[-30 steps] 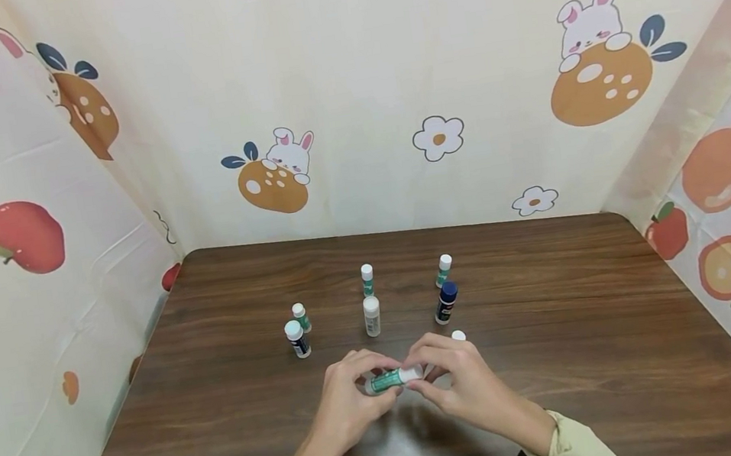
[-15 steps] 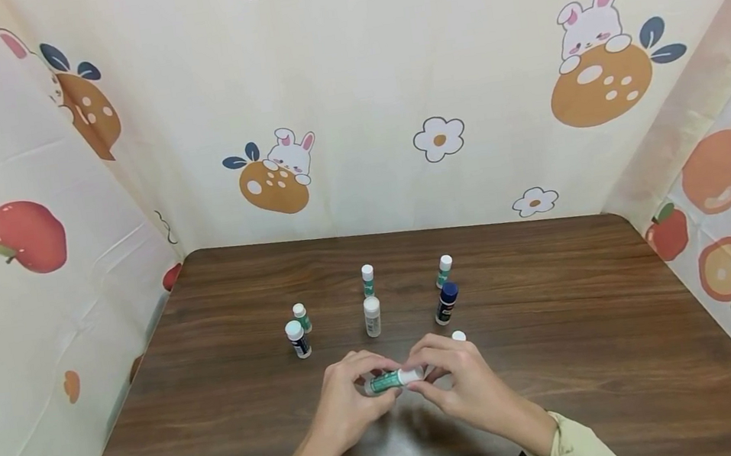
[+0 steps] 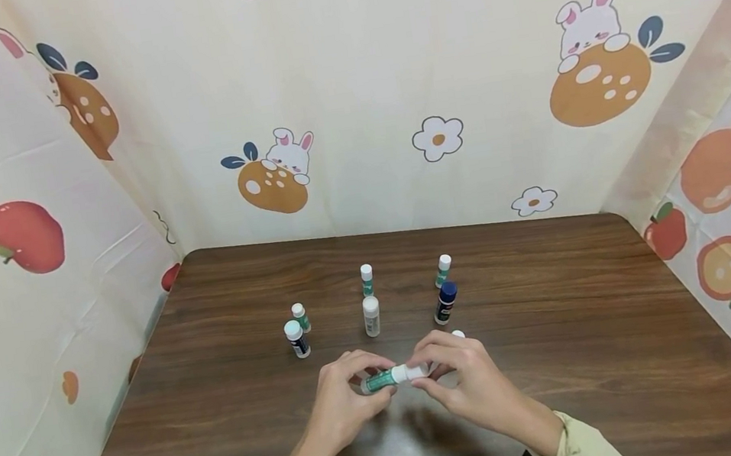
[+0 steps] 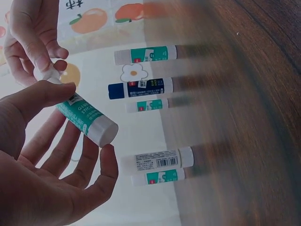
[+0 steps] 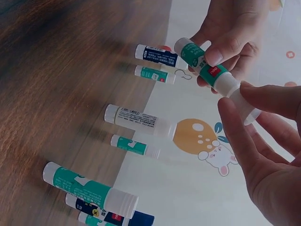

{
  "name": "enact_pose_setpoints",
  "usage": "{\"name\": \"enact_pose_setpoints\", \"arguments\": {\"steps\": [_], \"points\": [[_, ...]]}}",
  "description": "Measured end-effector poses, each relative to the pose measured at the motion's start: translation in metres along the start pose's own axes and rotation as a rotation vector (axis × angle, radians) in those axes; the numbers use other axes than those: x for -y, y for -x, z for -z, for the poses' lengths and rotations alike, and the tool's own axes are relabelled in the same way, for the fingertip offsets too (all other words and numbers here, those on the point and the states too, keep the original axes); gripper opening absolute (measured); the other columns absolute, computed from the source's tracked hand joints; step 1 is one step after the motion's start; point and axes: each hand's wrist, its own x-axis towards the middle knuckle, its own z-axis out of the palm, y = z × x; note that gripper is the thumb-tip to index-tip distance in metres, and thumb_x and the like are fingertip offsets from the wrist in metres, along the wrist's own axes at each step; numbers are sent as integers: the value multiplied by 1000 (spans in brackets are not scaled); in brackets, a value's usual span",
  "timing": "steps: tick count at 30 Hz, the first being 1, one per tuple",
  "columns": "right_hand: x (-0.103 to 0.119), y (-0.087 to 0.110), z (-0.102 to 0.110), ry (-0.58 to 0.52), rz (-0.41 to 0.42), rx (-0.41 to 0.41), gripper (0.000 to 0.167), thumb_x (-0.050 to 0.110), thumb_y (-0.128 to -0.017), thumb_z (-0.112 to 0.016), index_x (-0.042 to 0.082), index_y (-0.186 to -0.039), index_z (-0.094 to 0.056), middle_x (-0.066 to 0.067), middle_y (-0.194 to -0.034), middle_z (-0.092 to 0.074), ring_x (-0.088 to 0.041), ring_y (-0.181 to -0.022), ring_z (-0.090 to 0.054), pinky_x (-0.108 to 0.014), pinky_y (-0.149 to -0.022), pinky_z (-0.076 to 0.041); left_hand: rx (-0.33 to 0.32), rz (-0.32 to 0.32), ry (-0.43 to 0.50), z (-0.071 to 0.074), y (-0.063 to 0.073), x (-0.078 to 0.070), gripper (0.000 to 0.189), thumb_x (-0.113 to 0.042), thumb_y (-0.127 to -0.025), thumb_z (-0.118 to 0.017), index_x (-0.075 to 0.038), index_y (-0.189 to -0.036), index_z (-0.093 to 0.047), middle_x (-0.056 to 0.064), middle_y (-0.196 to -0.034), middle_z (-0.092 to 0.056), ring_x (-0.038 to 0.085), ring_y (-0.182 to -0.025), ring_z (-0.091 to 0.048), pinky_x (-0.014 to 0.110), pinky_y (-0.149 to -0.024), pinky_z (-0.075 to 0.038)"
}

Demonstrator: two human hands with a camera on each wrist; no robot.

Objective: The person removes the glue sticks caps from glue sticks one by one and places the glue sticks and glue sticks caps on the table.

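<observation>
Between both hands, above the table's near middle, a green-and-white glue stick (image 3: 380, 380) is held nearly level. My left hand (image 3: 341, 401) pinches its green body between thumb and fingers; the base end points toward the lower right in the left wrist view. My right hand (image 3: 468, 378) pinches the whitish cap (image 5: 245, 107) at the other end with thumb and fingertips. A white collar (image 5: 225, 84) shows between the green label and the cap. Whether the cap is fully off the collar I cannot tell.
Several glue sticks stand upright beyond the hands on the wooden table (image 3: 613, 318): a dark blue one (image 3: 297, 339) at left, a white one (image 3: 372, 316) in the middle, a blue-capped one (image 3: 445, 303) at right. Another, green (image 5: 84, 184), is mostly hidden behind my right hand in the head view.
The right hand has shifted slightly right with the cap, and the left hand slightly left with the body. More white now shows between the green label and the right fingertips.
</observation>
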Motion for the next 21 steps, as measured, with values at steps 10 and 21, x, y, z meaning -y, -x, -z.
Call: {"name": "enact_pose_setpoints", "arguments": {"steps": [10,21], "points": [[2,2,2,16,-28,5,24,-6,-72,-77,9,-90,-69,3,-91,-61,-10,-77,-60,-16,-59,-53,0,34,26,1,2,2,27,-4,-68,-79,-23,-87,-71,-16,-80,-63,8,-78,-59,29,-67,-53],[2,5,5,31,-51,3,27,-5,-72,-78,14,-89,-69,4,-90,-61,-5,-70,-59,-17,-58,-53,-38,54,59,3,5,6,29,-2,-67,-78,-23,-86,-70,-16,-80,-63,8,-77,-61,31,-68,-54]]}}
